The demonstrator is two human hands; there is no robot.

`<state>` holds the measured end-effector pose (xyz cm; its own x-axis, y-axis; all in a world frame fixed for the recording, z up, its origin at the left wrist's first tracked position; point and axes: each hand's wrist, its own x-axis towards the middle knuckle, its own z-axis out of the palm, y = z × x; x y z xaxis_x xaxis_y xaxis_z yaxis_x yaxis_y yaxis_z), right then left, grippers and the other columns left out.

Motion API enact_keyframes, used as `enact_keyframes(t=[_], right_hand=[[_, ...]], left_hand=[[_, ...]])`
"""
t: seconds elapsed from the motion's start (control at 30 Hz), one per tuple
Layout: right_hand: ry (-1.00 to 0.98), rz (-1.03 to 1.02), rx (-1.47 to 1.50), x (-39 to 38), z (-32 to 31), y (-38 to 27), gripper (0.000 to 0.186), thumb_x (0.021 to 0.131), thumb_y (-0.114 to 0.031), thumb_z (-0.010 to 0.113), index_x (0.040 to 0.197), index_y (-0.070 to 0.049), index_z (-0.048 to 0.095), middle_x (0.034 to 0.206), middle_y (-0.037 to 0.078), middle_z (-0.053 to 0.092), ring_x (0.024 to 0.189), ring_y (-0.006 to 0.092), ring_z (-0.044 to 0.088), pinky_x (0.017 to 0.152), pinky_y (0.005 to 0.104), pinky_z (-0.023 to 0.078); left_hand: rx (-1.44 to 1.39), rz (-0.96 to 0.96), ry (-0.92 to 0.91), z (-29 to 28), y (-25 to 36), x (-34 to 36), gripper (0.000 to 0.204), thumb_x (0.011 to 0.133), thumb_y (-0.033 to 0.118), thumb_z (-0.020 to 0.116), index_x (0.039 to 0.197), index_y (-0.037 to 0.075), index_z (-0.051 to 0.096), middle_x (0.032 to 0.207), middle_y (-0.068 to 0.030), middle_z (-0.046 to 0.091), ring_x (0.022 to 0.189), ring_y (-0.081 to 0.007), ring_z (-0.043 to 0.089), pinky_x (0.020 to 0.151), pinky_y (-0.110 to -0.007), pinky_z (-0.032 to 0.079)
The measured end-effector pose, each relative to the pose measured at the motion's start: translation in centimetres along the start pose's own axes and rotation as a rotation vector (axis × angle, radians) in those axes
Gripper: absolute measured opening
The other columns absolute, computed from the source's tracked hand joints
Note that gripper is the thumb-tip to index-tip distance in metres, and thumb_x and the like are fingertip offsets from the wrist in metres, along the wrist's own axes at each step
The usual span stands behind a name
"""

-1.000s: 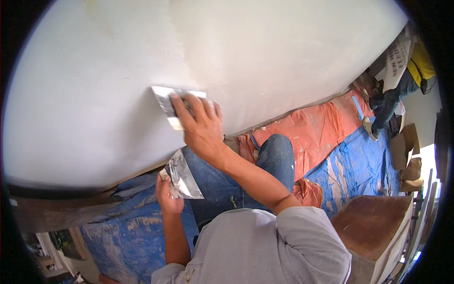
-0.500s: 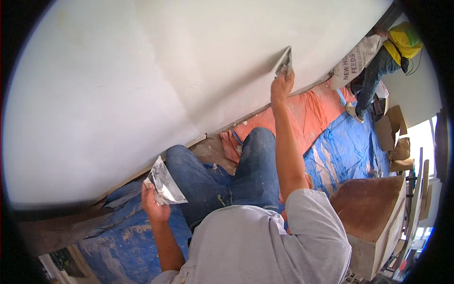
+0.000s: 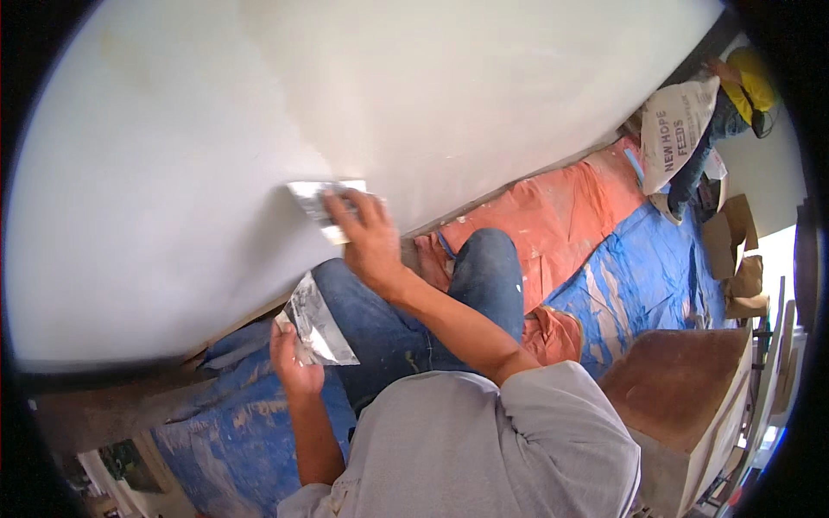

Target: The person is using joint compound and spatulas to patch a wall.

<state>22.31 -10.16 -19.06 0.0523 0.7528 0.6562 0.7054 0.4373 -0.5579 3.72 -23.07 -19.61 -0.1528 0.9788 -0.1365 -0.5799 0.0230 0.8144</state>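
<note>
My right hand point(image 3: 373, 242) grips a broad metal putty knife point(image 3: 313, 200), its blade lying against the white wall point(image 3: 216, 155). The fingers are spread over the back of the blade, and the handle is hidden under them. Lower and to the left, my left hand point(image 3: 295, 358) holds a second wide metal putty knife point(image 3: 321, 324) by its edge, close to my left knee. Whitish compound is smeared over this blade. Faint patches and streaks mark the wall above the right hand.
Orange sheeting point(image 3: 553, 224) and a blue tarp point(image 3: 643, 268) cover the floor along the wall. A brown-topped wooden box point(image 3: 673, 380) stands to my right. At the far right, a person in yellow point(image 3: 753, 86) is beside a white sack point(image 3: 678, 129), near cardboard boxes point(image 3: 732, 229).
My right hand has swept the putty knife left and down across the wall. My left hand has shifted slightly right and down. The far person's sack is now more upright.
</note>
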Motion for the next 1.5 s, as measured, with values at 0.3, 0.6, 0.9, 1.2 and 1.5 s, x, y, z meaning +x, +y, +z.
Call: enact_keyframes(t=[0.3,0.6,0.9,1.2,1.5], right_hand=[[0.634,0.652,0.343,0.0,-8.0,26.3,0.034,0.099,-0.009,0.050,0.130,0.001,0.059,0.115,0.015,0.060,0.103,0.0255,0.057,0.092,0.0363,0.045],[0.696,0.517,0.160,4.9,-3.8,23.7,0.039,0.102,-0.013,0.052,0.138,0.000,0.055,0.123,0.019,0.058,0.109,0.0323,0.056,0.097,0.0402,0.044],[0.232,0.097,0.058,-0.5,6.1,0.6,0.076,0.073,0.008,0.061,0.146,-0.011,0.053,0.140,0.022,0.049,0.122,0.0414,0.048,0.103,0.0486,0.040],[0.375,0.321,-0.066,-5.2,-0.8,15.4,0.042,0.086,0.006,0.057,0.128,0.001,0.062,0.127,0.021,0.064,0.119,0.0370,0.059,0.101,0.0424,0.047],[0.598,0.626,0.061,1.0,-5.7,30.3,0.042,0.099,-0.010,0.054,0.140,0.000,0.052,0.123,0.023,0.060,0.115,0.0353,0.057,0.099,0.0424,0.045]], left_hand=[[0.012,-0.034,0.064,-3.2,-0.5,-0.3,0.038,0.100,0.014,0.050,0.134,-0.002,0.051,0.128,-0.0126,0.062,0.117,-0.0250,0.061,0.102,-0.039,0.047],[0.010,-0.040,-0.055,-1.9,0.4,-0.6,0.044,0.102,0.018,0.048,0.141,-0.001,0.047,0.134,-0.0123,0.058,0.125,-0.0252,0.057,0.106,-0.040,0.045],[0.047,-0.006,-0.004,1.6,0.6,-0.3,0.037,0.099,0.013,0.049,0.133,-0.001,0.051,0.126,-0.0099,0.061,0.116,-0.0218,0.060,0.102,-0.036,0.046],[-0.007,-0.006,0.009,-1.8,-0.6,-0.1,0.041,0.098,0.014,0.049,0.136,-0.002,0.049,0.127,-0.0125,0.061,0.118,-0.0245,0.060,0.104,-0.038,0.045],[-0.028,-0.044,-0.023,-1.1,0.0,-0.3,0.036,0.100,0.013,0.049,0.133,-0.001,0.052,0.126,-0.0121,0.062,0.116,-0.0241,0.062,0.101,-0.038,0.047]])
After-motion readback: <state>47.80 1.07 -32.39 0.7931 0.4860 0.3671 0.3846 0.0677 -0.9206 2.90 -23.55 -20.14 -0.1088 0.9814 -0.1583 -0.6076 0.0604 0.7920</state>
